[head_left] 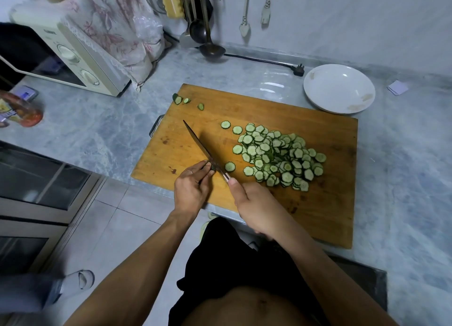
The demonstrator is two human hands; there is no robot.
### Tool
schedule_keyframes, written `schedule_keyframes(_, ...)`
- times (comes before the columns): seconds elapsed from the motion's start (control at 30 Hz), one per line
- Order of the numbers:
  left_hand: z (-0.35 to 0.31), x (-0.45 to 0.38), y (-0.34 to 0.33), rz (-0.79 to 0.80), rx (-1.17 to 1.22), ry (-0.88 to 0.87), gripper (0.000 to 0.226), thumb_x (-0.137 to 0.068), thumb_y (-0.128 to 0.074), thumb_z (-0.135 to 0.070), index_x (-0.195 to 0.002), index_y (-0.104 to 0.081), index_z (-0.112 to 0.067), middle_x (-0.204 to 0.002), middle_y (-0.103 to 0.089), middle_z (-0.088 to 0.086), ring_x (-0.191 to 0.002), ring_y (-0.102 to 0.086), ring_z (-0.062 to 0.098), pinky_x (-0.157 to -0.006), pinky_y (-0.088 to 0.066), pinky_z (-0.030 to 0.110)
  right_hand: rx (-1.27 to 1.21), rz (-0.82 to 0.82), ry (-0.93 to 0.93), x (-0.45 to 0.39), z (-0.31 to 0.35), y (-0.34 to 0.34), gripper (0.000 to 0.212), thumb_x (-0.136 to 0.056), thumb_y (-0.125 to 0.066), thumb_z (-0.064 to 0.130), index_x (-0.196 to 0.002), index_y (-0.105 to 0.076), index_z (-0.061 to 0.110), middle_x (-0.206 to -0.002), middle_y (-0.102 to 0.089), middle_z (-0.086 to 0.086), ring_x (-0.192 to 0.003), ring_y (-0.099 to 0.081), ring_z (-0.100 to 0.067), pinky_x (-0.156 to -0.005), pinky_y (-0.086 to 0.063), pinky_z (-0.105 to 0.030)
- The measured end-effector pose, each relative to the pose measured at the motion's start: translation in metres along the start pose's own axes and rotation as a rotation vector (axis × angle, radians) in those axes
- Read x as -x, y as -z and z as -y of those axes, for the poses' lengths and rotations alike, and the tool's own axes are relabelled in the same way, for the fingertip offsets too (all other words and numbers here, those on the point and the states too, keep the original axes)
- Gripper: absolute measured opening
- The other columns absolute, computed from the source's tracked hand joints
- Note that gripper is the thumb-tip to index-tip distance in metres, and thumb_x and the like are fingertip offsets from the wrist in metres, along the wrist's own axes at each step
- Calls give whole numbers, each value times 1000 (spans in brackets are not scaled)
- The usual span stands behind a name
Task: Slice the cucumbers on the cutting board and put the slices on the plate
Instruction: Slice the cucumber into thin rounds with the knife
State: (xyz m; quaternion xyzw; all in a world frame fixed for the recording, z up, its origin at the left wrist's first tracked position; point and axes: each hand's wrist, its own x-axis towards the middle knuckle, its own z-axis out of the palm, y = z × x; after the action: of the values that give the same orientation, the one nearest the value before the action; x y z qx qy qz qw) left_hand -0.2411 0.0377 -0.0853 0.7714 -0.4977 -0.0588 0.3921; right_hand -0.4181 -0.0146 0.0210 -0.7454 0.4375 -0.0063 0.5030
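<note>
A wooden cutting board [325, 218] lies on the counter. A heap of cucumber slices [278, 155] covers its middle right, and a single slice [230, 166] lies beside the blade. My left hand [192, 188] pinches a small dark cucumber stub [212, 166] against the board. My right hand [256, 207] grips the handle of a knife [199, 143], whose blade points up and left and meets the stub. Three cucumber end pieces [182, 100] sit near the board's far left corner. A white plate [338, 88] stands beyond the board at the right, with no slices on it.
A microwave [80, 59] under a floral cloth stands at the left. Ladles [210, 46] hang at the back wall, and a black cable with plug [298, 70] runs along the counter. A jar [20, 110] lies at far left. Someone's slippered foot [78, 280] stands on the floor.
</note>
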Motion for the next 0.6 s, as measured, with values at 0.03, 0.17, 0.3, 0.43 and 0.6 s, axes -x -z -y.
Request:
schedule_keyframes(0.03,1,0,0,5,1,-7,23,-84,-67,-9,-103,-76,-2,-110,-72,14,-100,-69,24,-96,-45,16,-1,-4,-7,-1,1,-1,58,-104,-24,52,-62,-43,17,-61,-45,-1,-58,-44,-15,-66,-36,-32)
schedule_keyframes(0.17,0,0,0,7,7,-19,23,-82,-66,-4,-103,-75,-1,-110,-72,15,-100,-69,25,-97,-43,13,12,-4,-16,-10,3,-4,59,-105,-24,51,-61,-42,15,-56,-45,-1,-50,-45,-15,-61,-38,-31)
schedule_keyframes(0.3,-1,0,-2,-16,15,-27,23,-82,-67,-2,-103,-76,0,-109,-72,15,-100,-69,25,-95,-46,18,9,-11,-16,-17,-2,-5,62,-105,-26,51,-56,-42,16,-53,-45,-2,-51,-47,-18,-61,-41,-32)
schedule_keyframes(0.43,-2,2,-2,-39,39,-5,22,-82,-70,3,-103,-75,0,-108,-72,15,-100,-69,26,-95,-45,16,30,-37,6,-16,-4,-12,56,-106,-25,48,-62,-43,17,-65,-49,-2,-70,-50,-23,-67,-34,-32)
schedule_keyframes(0.6,-5,3,-6,-67,27,23,22,-82,-72,0,-104,-76,-3,-109,-73,13,-100,-69,26,-92,-54,48,-67,-43,-84,-18,-12,-7,60,-103,-23,56,-69,-50,14,-61,-50,-4,-52,-50,-21,-54,-40,-30)
